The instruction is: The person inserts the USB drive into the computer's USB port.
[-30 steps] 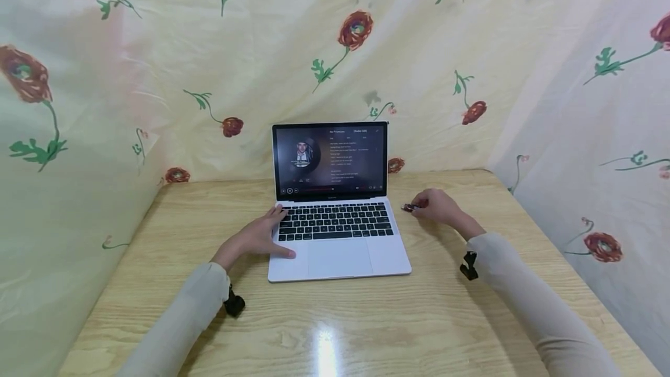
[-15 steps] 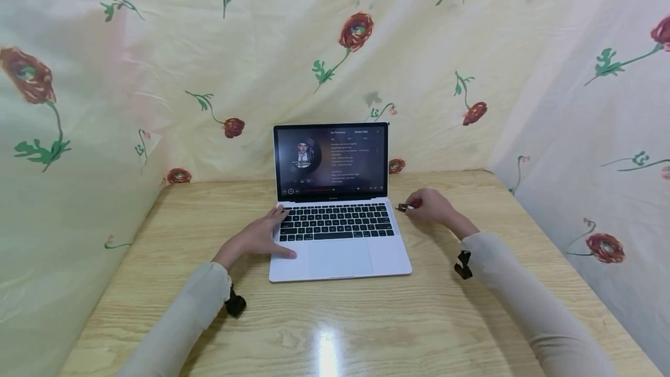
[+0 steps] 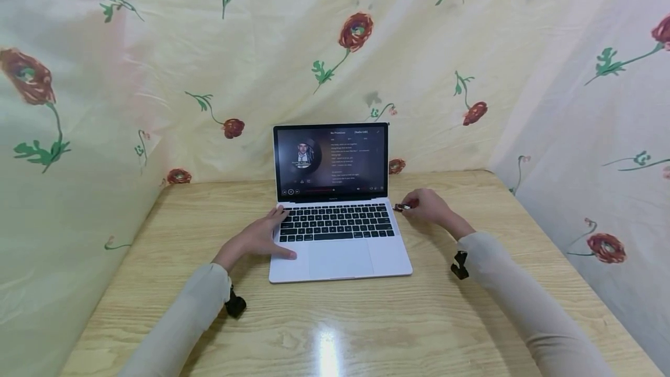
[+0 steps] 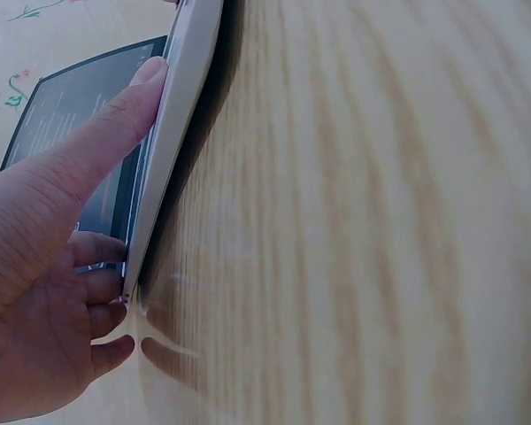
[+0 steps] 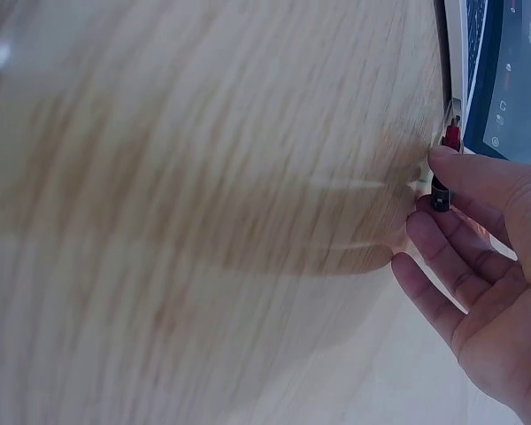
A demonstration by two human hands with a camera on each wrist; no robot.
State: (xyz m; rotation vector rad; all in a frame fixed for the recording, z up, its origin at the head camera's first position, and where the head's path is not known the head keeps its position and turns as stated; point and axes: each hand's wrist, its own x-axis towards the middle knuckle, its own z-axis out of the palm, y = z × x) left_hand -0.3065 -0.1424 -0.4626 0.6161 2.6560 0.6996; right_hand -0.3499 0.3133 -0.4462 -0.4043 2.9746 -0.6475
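Note:
On the wooden table stands a laptop (image 3: 340, 262) with its lid up and a music player with lyrics on the screen. My left hand (image 3: 255, 235) rests on its left side, thumb stretched over the palm rest and fingers spread by the keyboard's upper left corner. In the left wrist view the fingertips lie along the edge of the laptop (image 4: 179, 115). With thumb and fingertips my right hand (image 3: 428, 205) pinches a small red and black USB flash drive (image 5: 451, 137). Its metal plug points at the laptop's right edge and its tip is right at that side.
A light wooden table (image 3: 335, 319) carries the laptop, with a bright reflection near the front. Cream cloth with red flowers (image 3: 251, 63) hangs behind and on both sides. Black wrist straps (image 3: 235, 305) show below both sleeves.
My right hand has moved left with the USB flash drive, bringing it from a short way off up to the laptop's right edge. The left hand has stayed in place on the laptop.

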